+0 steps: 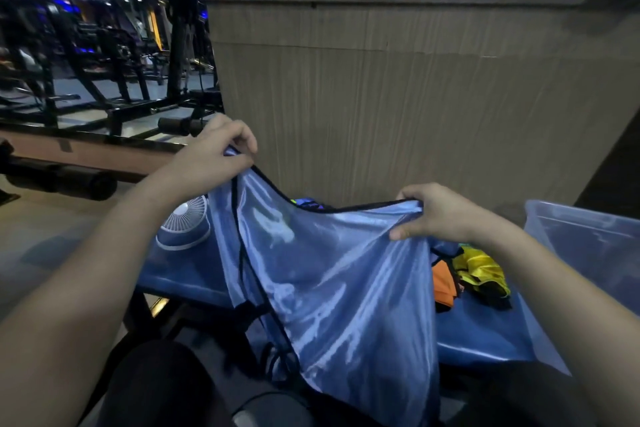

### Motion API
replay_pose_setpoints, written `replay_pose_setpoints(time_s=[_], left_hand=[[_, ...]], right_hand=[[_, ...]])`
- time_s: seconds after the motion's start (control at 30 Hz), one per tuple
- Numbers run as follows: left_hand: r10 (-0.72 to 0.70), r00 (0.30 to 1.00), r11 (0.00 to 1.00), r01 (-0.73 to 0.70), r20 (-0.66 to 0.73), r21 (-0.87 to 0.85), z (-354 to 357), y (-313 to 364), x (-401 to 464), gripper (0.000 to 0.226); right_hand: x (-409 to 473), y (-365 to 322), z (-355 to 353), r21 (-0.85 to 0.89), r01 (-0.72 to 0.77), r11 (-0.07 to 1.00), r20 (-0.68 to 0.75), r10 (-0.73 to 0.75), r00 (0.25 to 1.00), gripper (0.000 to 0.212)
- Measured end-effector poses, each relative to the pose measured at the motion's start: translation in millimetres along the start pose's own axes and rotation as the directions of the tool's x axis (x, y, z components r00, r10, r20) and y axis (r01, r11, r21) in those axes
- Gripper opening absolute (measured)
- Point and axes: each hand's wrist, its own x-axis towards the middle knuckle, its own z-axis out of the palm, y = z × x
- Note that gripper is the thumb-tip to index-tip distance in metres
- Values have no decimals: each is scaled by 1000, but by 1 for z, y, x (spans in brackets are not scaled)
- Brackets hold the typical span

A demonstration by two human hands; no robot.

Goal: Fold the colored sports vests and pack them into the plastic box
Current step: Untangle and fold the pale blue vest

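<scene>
Head view, looking down over two bare forearms: a shiny light-blue vest (332, 274) with black trim stretched in the air between both hands, above a blue padded bench (481, 333). Left hand (214, 149) raised higher, fingers and thumb pinched on one upper corner of the vest at the black edging. Right hand (433, 215) lower and to the right, fingers curled over the gathered top edge, thumb underneath. Fabric sagging between the two grips and hanging down past the front edge of the bench, toward dark-clad knees at the bottom. On the bench, right of the hanging cloth and just below the right wrist, a crumpled yellow vest (481, 270) touching an orange vest (445, 282). More coloured cloth barely visible behind the top edge of the blue vest, too hidden to tell apart. A clear plastic box (588, 243) at the right end of the bench, beyond the right forearm. A small white fan (183, 225) lying at the left end of the bench, partly behind the vest. Beyond, a tall brown ribbed counter front (398, 87), with dark gym machines (104, 55) to the left
</scene>
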Motion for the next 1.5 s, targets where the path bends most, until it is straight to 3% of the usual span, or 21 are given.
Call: replay_pose_setpoints(time_s=[0.1,0.37,0.47,0.57,0.67,0.77,0.87,0.93,1.07,1.2,1.33,1.5], left_hand=[[49,998,999,-48,44,-8,2,7,-2,21],[236,970,960,-243,62,138,12,5,4,67],[242,968,947,-250,60,203,15,1,6,72],[274,962,936,-269,10,228,14,-4,7,69],[278,956,946,-255,-98,198,16,3,4,46],[191,948,981,-177,-255,77,21,7,2,32],[192,909,977,-140,-370,161,24,7,2,27],[114,913,983,-47,-391,178,25,9,0,29],[-99,945,995,88,-312,-47,31,12,-1,29],[-220,961,918,146,-170,-368,34,21,-2,38],[-291,953,819,204,-81,-537,40,26,-1,31],[-290,957,789,220,-31,-573,46,24,-1,30]], right_hand=[[-4,-6,0,-66,24,998,102,-17,995,36],[-6,-25,3,-294,140,946,249,-66,966,54],[-6,-31,3,-398,186,898,175,-125,977,65],[-4,-34,4,-506,179,844,32,-189,981,62],[-1,-31,4,-566,209,798,-78,-303,950,48],[-1,-31,7,-578,225,784,-166,-384,908,27],[-1,-34,8,-551,203,810,-275,-405,872,25],[-2,-38,9,-532,152,833,-344,-377,860,28],[-3,-44,8,-439,3,899,-457,-226,860,45],[1,-43,9,-263,17,965,-387,-121,914,43],[-3,-44,6,-54,64,996,-377,-80,923,38],[-4,-49,8,56,97,994,-302,-76,950,34]])
